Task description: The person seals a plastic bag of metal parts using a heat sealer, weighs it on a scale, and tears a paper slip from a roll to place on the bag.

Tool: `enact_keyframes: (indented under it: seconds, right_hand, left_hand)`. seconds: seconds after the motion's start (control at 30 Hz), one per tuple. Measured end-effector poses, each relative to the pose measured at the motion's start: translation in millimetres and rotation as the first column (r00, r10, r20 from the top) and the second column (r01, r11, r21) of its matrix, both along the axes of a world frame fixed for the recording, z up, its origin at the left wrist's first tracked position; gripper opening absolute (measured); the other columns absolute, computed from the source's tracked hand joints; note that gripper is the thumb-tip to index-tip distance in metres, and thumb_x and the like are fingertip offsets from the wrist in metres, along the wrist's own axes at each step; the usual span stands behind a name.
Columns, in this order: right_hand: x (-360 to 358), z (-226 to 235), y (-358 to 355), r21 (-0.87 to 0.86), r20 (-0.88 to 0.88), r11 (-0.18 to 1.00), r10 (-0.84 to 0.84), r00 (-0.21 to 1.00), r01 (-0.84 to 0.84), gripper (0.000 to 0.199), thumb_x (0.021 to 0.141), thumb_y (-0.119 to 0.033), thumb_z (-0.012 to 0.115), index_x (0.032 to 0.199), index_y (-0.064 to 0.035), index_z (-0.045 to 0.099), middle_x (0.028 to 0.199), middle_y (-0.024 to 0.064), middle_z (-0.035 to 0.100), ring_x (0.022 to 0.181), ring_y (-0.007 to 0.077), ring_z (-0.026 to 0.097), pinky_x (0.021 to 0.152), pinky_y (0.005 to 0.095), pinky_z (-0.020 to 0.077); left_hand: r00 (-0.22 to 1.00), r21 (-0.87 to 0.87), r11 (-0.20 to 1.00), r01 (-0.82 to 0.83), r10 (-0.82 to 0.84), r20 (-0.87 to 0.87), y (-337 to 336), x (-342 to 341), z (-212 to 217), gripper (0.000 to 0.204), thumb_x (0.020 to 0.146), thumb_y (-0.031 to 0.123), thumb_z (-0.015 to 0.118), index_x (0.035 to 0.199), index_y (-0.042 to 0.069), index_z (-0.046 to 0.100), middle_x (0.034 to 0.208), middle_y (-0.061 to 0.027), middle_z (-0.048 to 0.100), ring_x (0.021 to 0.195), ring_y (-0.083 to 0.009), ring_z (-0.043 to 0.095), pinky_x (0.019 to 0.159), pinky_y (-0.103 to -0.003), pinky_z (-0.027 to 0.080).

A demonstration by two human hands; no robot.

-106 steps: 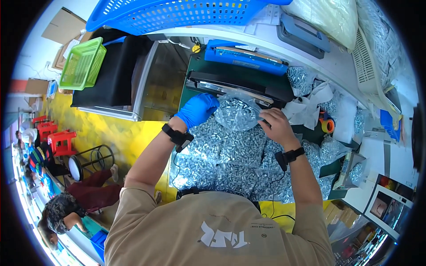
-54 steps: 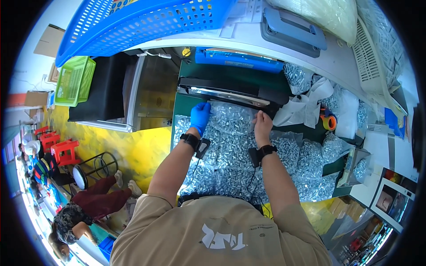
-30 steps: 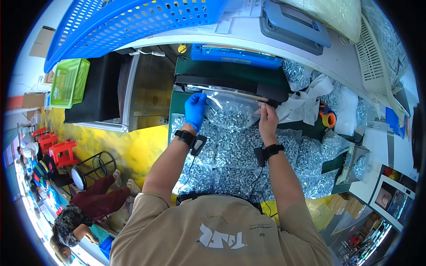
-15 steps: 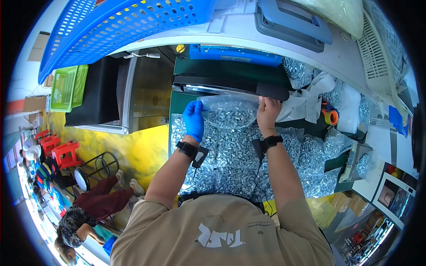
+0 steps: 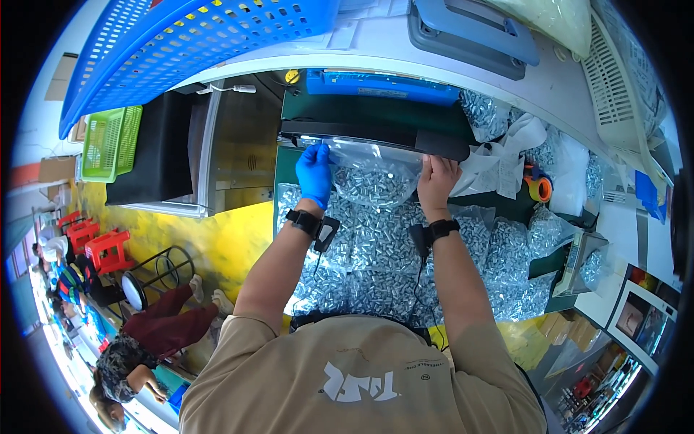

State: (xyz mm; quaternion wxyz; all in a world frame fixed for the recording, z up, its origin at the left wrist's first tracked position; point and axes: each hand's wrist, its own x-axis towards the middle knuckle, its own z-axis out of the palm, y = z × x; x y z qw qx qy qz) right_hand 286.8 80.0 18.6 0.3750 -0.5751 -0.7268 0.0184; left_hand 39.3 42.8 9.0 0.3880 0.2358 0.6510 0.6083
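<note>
A clear plastic bag [image 5: 372,186] with small shiny metal fasteners in its lower part is stretched between my hands. My left hand [image 5: 313,176], in a blue glove, pinches the bag's upper left corner. Bare, my right hand [image 5: 438,185] grips the upper right corner. The bag's top edge lies at a long black bar-shaped machine [image 5: 354,133] that looks like a bag sealer; whether the edge is inside it is hidden. Under and in front of the bag spread several more filled bags [image 5: 383,246] of the same silvery pieces.
Right of my right hand are crumpled white papers [image 5: 499,170] and an orange tape roll [image 5: 538,184]. A blue box [image 5: 383,84] lies behind the machine. A blue basket [image 5: 202,43] and a grey-blue case [image 5: 473,36] occupy the shelf. People sit at the far left.
Both ends of the bag's top edge have gone up to the black machine. My left hand has moved away from me, while my right has hardly shifted.
</note>
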Motion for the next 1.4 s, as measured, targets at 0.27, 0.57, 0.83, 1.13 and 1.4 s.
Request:
enact_keyframes:
  seconds: [0.27, 0.57, 0.83, 1.13, 1.4]
  right_hand:
    - [6.8, 1.6, -6.0, -0.049, 0.096, 0.999, -0.013, 0.995, 0.018, 0.017, 0.091, -0.02, 0.057, 0.092, -0.008, 0.068, 0.094, 0.0054, 0.067, 0.099, 0.0277, 0.054, 0.091, 0.0442, 0.0345]
    - [4.8, 14.9, -12.8, -0.155, -0.244, 0.979, 0.094, 0.965, -0.135, 0.02, 0.096, -0.018, 0.052, 0.096, -0.003, 0.066, 0.089, 0.0101, 0.067, 0.085, 0.0257, 0.062, 0.079, 0.0356, 0.0463]
    - [-4.5, 31.1, -27.5, -0.302, -0.521, 0.934, 0.005, 0.854, -0.19, 0.024, 0.099, -0.019, 0.049, 0.092, -0.0002, 0.063, 0.08, 0.0101, 0.067, 0.072, 0.0217, 0.065, 0.065, 0.0297, 0.0493]
    - [-4.0, 66.6, -45.2, -0.402, -0.546, 0.9, -0.088, 0.833, -0.168, 0.027, 0.099, -0.019, 0.047, 0.09, 0.0025, 0.061, 0.071, 0.0095, 0.066, 0.058, 0.0172, 0.064, 0.06, 0.0283, 0.0515]
    - [-13.5, 18.2, -13.7, -0.532, -0.562, 0.825, -0.173, 0.809, -0.194, 0.027, 0.1, -0.02, 0.045, 0.091, -0.0001, 0.061, 0.066, 0.008, 0.064, 0.057, 0.0176, 0.064, 0.055, 0.0297, 0.0534]
  left_hand:
    - [1.0, -0.02, 1.0, -0.005, 0.004, -0.021, 14.3, 7.3, -7.1, 0.013, 0.093, 0.014, 0.061, 0.088, 0.005, 0.067, 0.073, 0.0031, 0.06, 0.064, -0.0046, 0.049, 0.059, -0.021, 0.04]
    - [0.977, 0.092, 0.989, 0.113, -0.128, 0.173, -8.8, -12.3, -4.5, 0.013, 0.092, 0.018, 0.063, 0.09, 0.006, 0.068, 0.077, 0.0034, 0.062, 0.07, -0.0051, 0.052, 0.068, -0.022, 0.042]
    - [0.966, 0.046, 0.965, 0.256, -0.257, 0.013, -21.6, -22.0, 17.2, 0.013, 0.092, 0.017, 0.063, 0.09, 0.006, 0.069, 0.081, 0.0016, 0.064, 0.077, -0.0068, 0.055, 0.074, -0.024, 0.044]
    - [0.98, 0.064, 0.984, 0.164, -0.156, -0.123, -42.1, -6.5, 52.9, 0.017, 0.092, 0.015, 0.062, 0.09, 0.0, 0.068, 0.077, -0.0018, 0.065, 0.072, -0.0076, 0.055, 0.069, -0.024, 0.046]
    - [0.982, -0.02, 0.982, 0.186, -0.187, -0.038, -6.5, -19.8, -0.6, 0.014, 0.091, 0.015, 0.063, 0.092, 0.001, 0.068, 0.077, 0.0005, 0.064, 0.07, -0.0066, 0.054, 0.067, -0.023, 0.045]
